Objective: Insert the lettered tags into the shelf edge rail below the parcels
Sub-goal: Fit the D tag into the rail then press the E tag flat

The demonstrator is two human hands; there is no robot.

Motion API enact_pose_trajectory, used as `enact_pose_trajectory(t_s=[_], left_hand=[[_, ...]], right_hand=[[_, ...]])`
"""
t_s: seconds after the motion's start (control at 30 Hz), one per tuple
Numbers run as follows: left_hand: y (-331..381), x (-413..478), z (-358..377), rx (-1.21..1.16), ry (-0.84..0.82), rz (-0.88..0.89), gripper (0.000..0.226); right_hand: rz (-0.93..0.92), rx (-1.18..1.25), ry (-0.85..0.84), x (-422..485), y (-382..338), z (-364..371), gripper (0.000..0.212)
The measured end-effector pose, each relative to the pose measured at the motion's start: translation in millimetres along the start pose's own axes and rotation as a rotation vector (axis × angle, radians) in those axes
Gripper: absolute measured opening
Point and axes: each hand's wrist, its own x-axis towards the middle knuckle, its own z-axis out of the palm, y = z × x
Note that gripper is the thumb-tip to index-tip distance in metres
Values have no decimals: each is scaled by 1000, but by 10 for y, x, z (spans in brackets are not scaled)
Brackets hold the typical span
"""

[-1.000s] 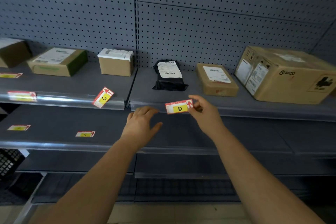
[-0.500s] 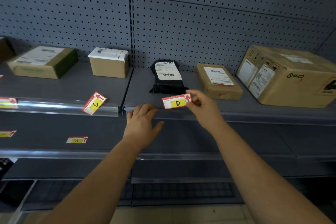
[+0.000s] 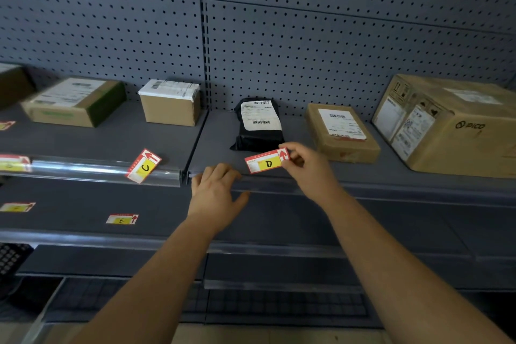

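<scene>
The task looks partly done. On the left part of the upper shelf, one red-and-yellow paper tag sits in the clear plastic edge rail at the far left; its letter is too blurred to read. The red-and-yellow tag marked C stands tilted at this rail, below the small brown cardboard box, and I judge it is not fully seated.

On the right section of the rail I see no tag yet under the black plastic mailer bag, the flat brown cardboard parcel or the large brown carton. Two more tags, the tag marked E and another tag at the left border, lie flat on the grey lower shelf, so they are probably waiting for their turn.

The right hand pinches the right end of the red-and-yellow tag marked D between thumb and fingertips. The tag is a little tilted, in front of the black mailer bag and just above the rail. I cannot tell if its lower edge already touches the groove.

The left hand grasps nothing. Its fingers are nearly straight, with their tips resting on the rail edge just left of tag D, and the thumb is spread apart below.
</scene>
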Motion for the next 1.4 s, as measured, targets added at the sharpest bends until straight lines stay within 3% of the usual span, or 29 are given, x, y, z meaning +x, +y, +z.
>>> enact_pose_trajectory(t_s=[0.63, 1.1, 1.4], left_hand=[[62, -80, 33, -2, 41, -44, 45], [79, -35, 26, 19, 11, -31, 35], [163, -30, 156, 66, 98, -66, 37]], right_hand=[[11, 57, 7, -162, 33, -38, 27], [52, 60, 11, -231, 11, -79, 28], [38, 55, 21, -192, 66, -121, 27]])
